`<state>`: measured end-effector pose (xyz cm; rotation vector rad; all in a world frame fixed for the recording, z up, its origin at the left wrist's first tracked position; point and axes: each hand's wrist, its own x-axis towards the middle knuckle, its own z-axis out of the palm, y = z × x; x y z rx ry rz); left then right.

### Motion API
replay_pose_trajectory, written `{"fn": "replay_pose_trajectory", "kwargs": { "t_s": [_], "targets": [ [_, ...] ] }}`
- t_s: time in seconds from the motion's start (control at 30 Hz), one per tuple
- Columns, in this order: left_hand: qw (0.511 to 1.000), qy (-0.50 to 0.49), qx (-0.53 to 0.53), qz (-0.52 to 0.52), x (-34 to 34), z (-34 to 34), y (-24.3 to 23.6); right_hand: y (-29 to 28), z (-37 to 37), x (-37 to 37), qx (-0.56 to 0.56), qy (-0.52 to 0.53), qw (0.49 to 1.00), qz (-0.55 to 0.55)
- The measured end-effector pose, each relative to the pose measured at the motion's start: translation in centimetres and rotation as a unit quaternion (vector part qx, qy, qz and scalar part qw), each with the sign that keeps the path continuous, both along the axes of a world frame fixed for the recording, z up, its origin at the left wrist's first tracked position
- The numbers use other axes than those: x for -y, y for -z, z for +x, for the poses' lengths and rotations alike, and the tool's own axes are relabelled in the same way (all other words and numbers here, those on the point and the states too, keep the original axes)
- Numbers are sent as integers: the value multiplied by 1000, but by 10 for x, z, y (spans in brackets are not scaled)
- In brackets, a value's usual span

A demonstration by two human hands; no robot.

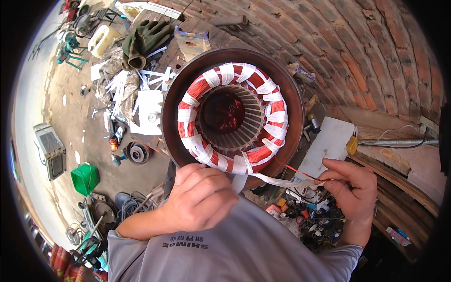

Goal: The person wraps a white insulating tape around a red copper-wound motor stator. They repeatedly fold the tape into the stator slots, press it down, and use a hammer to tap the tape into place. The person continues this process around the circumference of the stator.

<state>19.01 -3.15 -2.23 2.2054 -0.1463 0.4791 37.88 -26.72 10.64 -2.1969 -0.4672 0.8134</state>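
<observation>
Motor stator (232,110) stands on end, bore up, directly ahead of person. Red winding ring (202,87) already bound with white tape bands around most of circumference. Left hand (199,197), fingers clenched, presses ring at near edge. Right hand (350,190) pinches white tape tail (277,180) (thin red wire alongside), pulled taut. Judged late stage: near-edge lashing left.

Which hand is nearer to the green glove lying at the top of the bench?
Left. The left hand is below the green glove, at the stator's near rim; the right hand is farther away, right of the stator.
</observation>
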Motion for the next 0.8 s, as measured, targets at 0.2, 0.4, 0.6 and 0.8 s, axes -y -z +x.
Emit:
{"fn": "replay_pose_trajectory", "kwargs": {
  "t_s": [0.2,0.4,0.6,0.8],
  "targets": [
    [1000,-2,7,6,0,1,2,1,24,-8,126,-174,977,3],
    [1000,-9,8,5,2,2,1,15,38,-32,92,-246,964,-29],
    [1000,-9,3,2,0,1,1,35,41,-57,128,-390,911,-44],
    [1000,-2,17,1,0,0,6,53,38,-56,217,-493,843,-5]
  ]
}}
